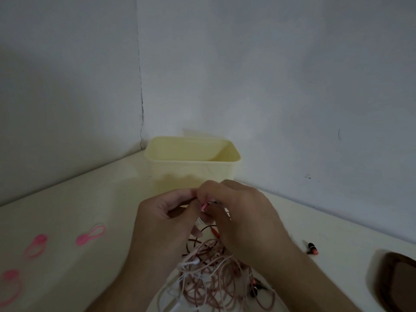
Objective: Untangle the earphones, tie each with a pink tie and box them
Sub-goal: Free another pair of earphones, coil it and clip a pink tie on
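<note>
Tangled earphones (209, 282) lie nearest the camera, a loose heap of thin cords on the pale table (90, 199), between the person's two forearms. Cords of at least three colours show in it: pale pink, white and a darker reddish brown, looped over and through one another so that I cannot count the separate sets. A few strands rise from the heap up to the hands.

Both hands meet just above the pile, in front of the box. Fingers of the left hand (166, 212) are curled, thumb and forefinger pinching the cords at the top. The right hand (243, 212) is curled too, its fingertips pressed against the left's and pinching a small pink piece (203, 206) that sticks out between them; whether that is a plug or a tie is not clear.

Three pink ties lie flat on the table to the left, well apart from the heap: one (91, 235) nearer the hands, one (36, 245) farther left, and one (11, 287) at the lower left edge.

One pale yellow box (193, 174) stands open behind the hands, near the corner of the walls; what shows of its inside holds nothing.

To the right lies a small black and orange-red item (312, 248), and a dark brown rounded object (396, 280) is cut off by the frame edge.
</note>
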A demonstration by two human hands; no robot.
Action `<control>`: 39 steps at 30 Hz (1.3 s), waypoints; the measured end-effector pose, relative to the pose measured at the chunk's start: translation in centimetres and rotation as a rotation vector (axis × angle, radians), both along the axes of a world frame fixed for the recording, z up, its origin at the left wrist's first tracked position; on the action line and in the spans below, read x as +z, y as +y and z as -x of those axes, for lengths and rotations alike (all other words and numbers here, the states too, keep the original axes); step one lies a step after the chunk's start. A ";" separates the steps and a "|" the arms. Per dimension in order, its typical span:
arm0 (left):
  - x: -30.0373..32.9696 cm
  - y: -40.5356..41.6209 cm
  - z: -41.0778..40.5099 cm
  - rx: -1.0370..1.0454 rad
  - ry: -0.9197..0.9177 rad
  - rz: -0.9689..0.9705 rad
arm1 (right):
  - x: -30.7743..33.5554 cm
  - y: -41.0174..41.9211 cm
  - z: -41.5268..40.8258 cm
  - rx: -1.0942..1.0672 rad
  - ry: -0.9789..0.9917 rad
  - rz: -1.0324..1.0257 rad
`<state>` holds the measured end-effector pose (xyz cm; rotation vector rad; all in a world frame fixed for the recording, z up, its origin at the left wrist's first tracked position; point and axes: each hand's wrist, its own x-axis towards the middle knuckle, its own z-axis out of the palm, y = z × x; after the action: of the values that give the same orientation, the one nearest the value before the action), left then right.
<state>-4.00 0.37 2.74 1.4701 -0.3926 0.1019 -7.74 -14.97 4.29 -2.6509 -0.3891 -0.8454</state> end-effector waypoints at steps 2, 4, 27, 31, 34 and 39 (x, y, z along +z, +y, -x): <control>0.2 0.0 0.0 -0.021 0.030 0.032 | -0.3 0.1 0.0 -0.006 -0.048 0.018; 0.4 0.0 0.2 -0.038 0.056 0.053 | -0.7 0.1 0.1 -0.011 -0.103 -0.003; -0.4 0.1 -1.0 -0.216 0.385 0.224 | -2.1 -1.3 -1.1 0.076 -0.421 0.145; -0.8 0.3 -1.4 -0.232 0.432 0.220 | -2.1 -1.4 -1.1 0.098 -0.364 0.166; -1.0 0.3 -1.4 -0.236 0.437 0.212 | -2.0 -1.6 -1.2 0.078 -0.312 0.181; -1.0 0.2 -1.4 -0.236 0.425 0.206 | -1.7 -1.0 -1.0 0.068 -0.278 0.187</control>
<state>-2.65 0.62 1.71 1.1936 -0.1984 -0.3454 -6.76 -15.99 2.57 -2.6720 -0.6519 -1.2139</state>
